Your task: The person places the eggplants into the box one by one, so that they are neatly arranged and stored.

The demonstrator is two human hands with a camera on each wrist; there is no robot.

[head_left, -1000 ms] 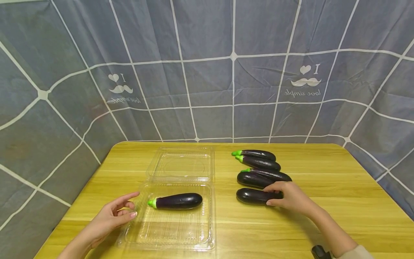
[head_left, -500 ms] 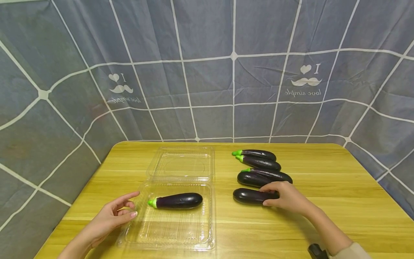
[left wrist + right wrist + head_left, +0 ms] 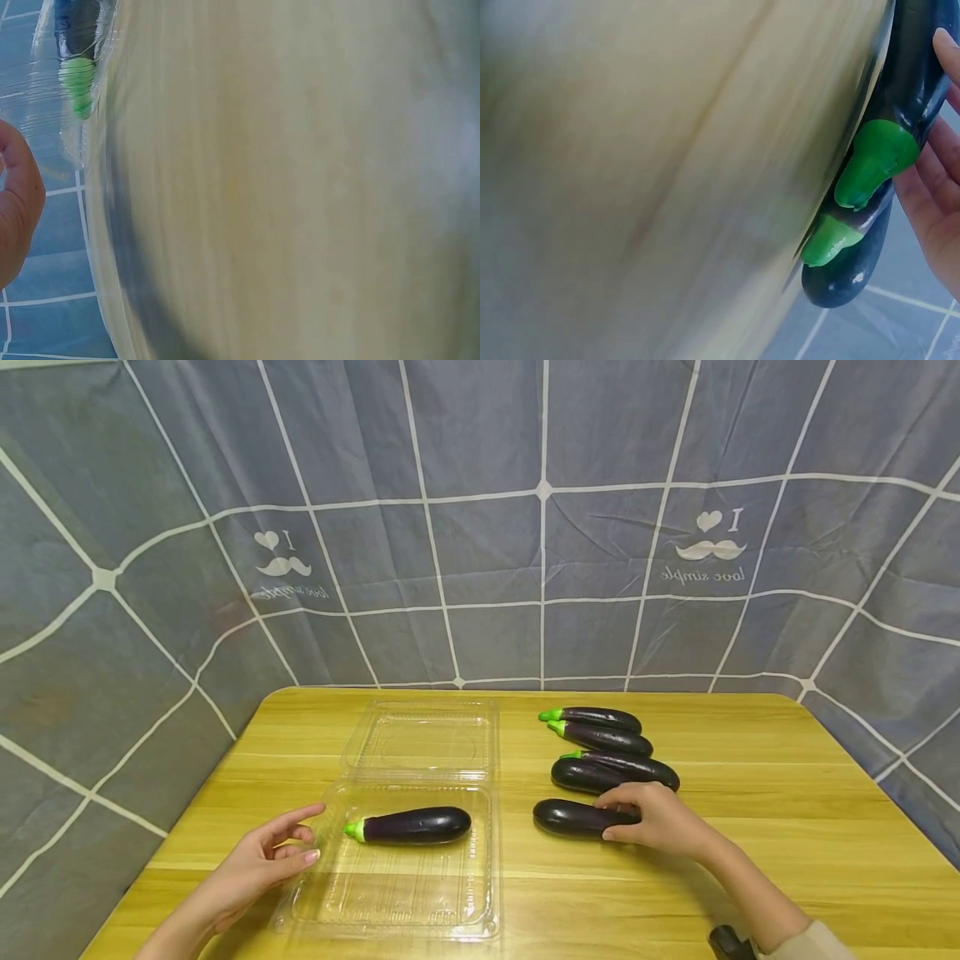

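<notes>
In the head view my right hand [image 3: 652,818] grips a dark purple eggplant [image 3: 566,818] from above, thumb on the near side and fingers on the far side. Its green stem end, hidden there by the hand, shows in the right wrist view as a green cap [image 3: 879,157]. My left hand [image 3: 255,864] is beside the left edge of a clear plastic clamshell box [image 3: 397,906], fingers loosely bent and holding nothing. Whether it touches the box is hard to tell. One eggplant [image 3: 416,826] lies in the box's near half, green stem to the left.
Beyond my right hand, several more eggplants [image 3: 603,739] lie in a row on the wooden table [image 3: 787,777]. The box's lid [image 3: 423,743] lies folded back, flat on the table. A grey curtain [image 3: 487,552] with white lines hangs behind and at the sides.
My right hand and the eggplant it grips have shifted a little to the left, toward the box. The left hand and the box have stayed in place.
</notes>
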